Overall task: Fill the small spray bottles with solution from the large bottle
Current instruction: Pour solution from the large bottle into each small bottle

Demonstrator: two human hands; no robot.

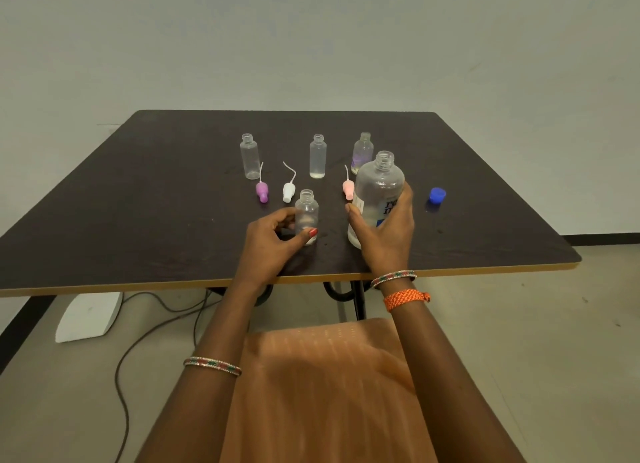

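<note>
The counter [173,192] had a dark, matt wood-look top, faintly smudged, with a pale, raw-looking edge strip. The small spray bottles [249,156] were clear, slightly frosted plastic, and the large bottle [379,188] was the same cloudy plastic with a glossy printed label. The blue cap [437,195] and the pastel spray heads [262,191] looked like smooth, opaque plastic. The orange cloth [322,386] over the lap was woven and softly sheened.

left hand [273,240] fingers curled, right hand [388,234] gripping
</note>
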